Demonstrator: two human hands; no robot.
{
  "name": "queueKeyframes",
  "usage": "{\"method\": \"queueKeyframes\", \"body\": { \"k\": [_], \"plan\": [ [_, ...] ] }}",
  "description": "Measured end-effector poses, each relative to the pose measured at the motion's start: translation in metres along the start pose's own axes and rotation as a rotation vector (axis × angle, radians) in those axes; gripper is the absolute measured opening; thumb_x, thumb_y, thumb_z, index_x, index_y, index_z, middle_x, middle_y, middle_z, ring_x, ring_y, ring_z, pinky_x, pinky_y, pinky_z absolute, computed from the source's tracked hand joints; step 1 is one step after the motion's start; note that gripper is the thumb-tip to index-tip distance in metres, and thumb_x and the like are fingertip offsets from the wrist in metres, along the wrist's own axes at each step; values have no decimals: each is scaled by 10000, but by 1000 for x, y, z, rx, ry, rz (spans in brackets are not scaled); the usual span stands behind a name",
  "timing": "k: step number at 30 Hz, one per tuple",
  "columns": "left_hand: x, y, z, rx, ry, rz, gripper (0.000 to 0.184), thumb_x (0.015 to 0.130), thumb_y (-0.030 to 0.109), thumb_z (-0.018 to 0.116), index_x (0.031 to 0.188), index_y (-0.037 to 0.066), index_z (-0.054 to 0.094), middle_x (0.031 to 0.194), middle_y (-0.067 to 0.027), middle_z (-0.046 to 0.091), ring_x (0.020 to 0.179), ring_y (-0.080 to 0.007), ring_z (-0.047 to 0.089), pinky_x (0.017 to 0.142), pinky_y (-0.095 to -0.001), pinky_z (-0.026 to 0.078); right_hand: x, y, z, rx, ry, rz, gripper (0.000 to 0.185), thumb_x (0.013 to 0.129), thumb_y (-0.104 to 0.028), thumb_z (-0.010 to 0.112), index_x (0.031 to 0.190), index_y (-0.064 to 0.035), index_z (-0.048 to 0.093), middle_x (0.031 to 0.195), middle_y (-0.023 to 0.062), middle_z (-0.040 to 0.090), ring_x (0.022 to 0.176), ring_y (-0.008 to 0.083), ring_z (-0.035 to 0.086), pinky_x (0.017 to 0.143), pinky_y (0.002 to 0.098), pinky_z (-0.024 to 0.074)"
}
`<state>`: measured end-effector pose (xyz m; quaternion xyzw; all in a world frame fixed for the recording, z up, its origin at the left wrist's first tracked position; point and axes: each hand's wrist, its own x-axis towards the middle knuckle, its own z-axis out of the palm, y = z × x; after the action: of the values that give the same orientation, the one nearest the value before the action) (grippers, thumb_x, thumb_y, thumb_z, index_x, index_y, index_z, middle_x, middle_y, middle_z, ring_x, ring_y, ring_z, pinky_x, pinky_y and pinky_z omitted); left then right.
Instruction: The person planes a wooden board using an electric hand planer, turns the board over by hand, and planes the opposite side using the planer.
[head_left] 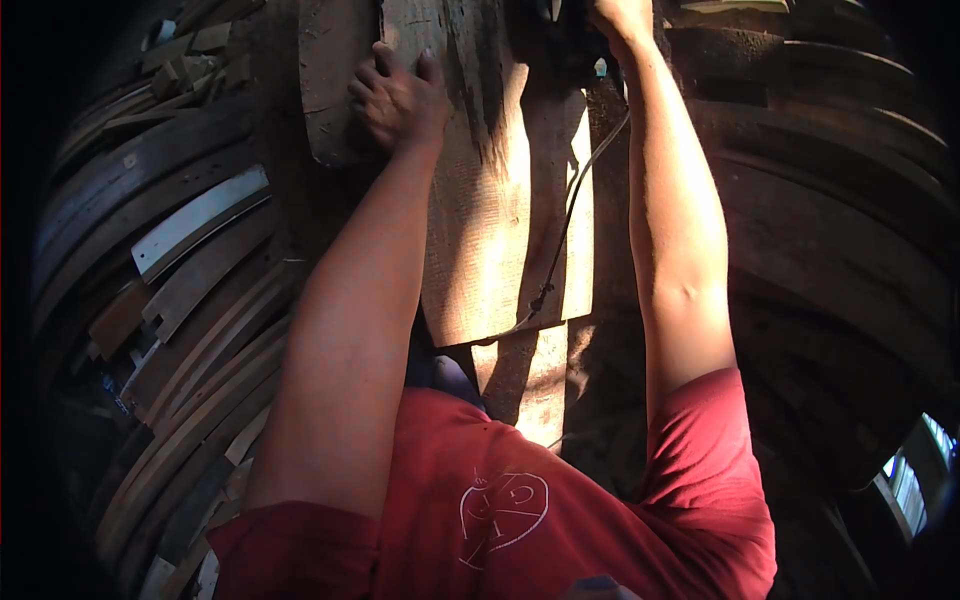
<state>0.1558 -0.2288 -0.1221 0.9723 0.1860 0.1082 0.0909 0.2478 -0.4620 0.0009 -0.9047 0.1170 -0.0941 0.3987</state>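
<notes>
The broad wooden board (480,220) lies ahead of us at 12 o'clock, its near end towards our body. At 11 o'clock our left hand (402,105) rests on its left edge, fingers partly curled; whether they press or grip, we cannot tell. At 1 o'clock our right hand (624,18), cut off by the frame, is at a dark object (560,55) above the board; we cannot make out its grasp.

We judge the board stiff and fairly heavy, hardly fragile, though its dark, ragged streak looks rough enough to splinter. The pale sawn face should give good friction. For lifting, we would take both long edges, at 9 and 3 o'clock of the board, away from that streak, and mind the thin, flexible cord (573,190) crossing its near part
</notes>
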Motion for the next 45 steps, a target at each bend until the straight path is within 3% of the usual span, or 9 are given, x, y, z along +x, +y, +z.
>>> {"method": "queueKeyframes", "body": {
  "k": [4, 15, 24, 31, 34, 36, 38, 41, 45],
  "plan": [
    [0, -2, 7, -28, 31, 5, 748, 1015, 638, 534, 1543, 111, 480, 1307, -222, 593, 1222, -407, 553, 1035, -542, 476, -94, 36, -29, 15, -52, 217, 204, 829, -154, 842, 835, -4, 704, 597, 42, 634, 488, 142, 610, 480, 342, 490],
    [0, -10, 18, -35, 65, 60, 740, 1029, 640, 512, 1537, 102, 476, 1324, -254, 571, 1225, -420, 546, 1009, -562, 484, -542, 37, -151, 175, 7, 620, 562, 868, 37, 794, 1416, 7, 672, 1220, 133, 791, 1123, 160, 717, 1002, 310, 538],
    [1, -8, 20, -109, 79, 31, 729, 1009, 608, 578, 1521, 95, 497, 1334, -248, 567, 1231, -420, 546, 986, -548, 506, -349, -4, -87, 91, -3, 482, 304, 838, 1, 767, 1140, 35, 748, 921, 163, 787, 871, 126, 699, 803, 321, 546],
    [-1, 7, -9, -78, 41, -59, 533, 1009, 400, 617, 1481, 166, 537, 1264, -160, 597, 1214, -381, 578, 985, -513, 523, -187, -1, -26, -83, 52, 185, 263, 766, -96, 696, 992, 24, 755, 915, 284, 762, 932, 445, 770, 831, 477, 596],
    [2, 4, -2, -90, 52, -71, 484, 1022, 375, 600, 1457, 170, 550, 1259, -153, 599, 1192, -376, 589, 974, -510, 528, -148, 9, -6, -94, 4, 229, 280, 811, -195, 870, 895, 42, 748, 650, 121, 708, 514, 183, 662, 540, 373, 531],
    [3, 3, 6, -97, 106, -84, 452, 1019, 357, 604, 1441, 199, 560, 1242, -140, 600, 1171, -356, 602, 953, -498, 538, -147, 11, -2, 27, 236, -485, 458, 813, -87, 723, 1261, -179, 743, 903, 188, 755, 769, 300, 749, 685, 421, 594],
    [3, 5, 9, -87, 75, -109, 441, 1017, 352, 610, 1432, 208, 567, 1235, -134, 600, 1170, -348, 603, 943, -493, 544, -175, 30, -9, -11, 46, 62, 226, 834, -132, 841, 909, 49, 727, 593, 59, 644, 474, 144, 615, 451, 329, 473],
    [4, 6, 6, -60, 41, -140, 428, 1013, 348, 620, 1415, 209, 580, 1224, -126, 599, 1168, -335, 604, 929, -485, 552, -284, 26, -46, -45, 4, 223, 316, 788, -128, 824, 1040, 39, 732, 885, 244, 751, 833, 381, 765, 789, 430, 577],
    [2, 5, 3, -100, 94, -106, 423, 1010, 346, 627, 1401, 187, 591, 1217, -131, 599, 1166, -334, 605, 923, -490, 557, -465, -3, -108, -7, -137, 588, 360, 856, -1, 812, 1207, 32, 739, 1103, 115, 787, 1016, 151, 713, 924, 313, 545]
  ]
}}
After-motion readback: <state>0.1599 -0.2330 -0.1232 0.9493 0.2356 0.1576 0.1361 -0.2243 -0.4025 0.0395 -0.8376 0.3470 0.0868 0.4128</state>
